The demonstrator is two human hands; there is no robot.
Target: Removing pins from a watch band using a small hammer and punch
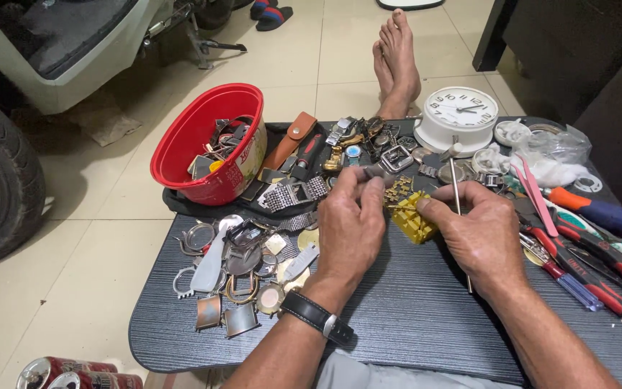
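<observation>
Two red cans [73, 374] lie below the table's near-left corner.

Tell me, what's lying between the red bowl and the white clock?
In the head view, between the red bowl and the white clock lie a brown leather case, a red-handled tool and a heap of watches.

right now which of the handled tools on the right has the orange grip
The screwdriver lying farthest back, nearest the plastic bag. Its handle is orange with blue; the pliers in front have red-and-black grips.

Both hands [412, 230] on perhaps a watch band [397, 190]
</observation>
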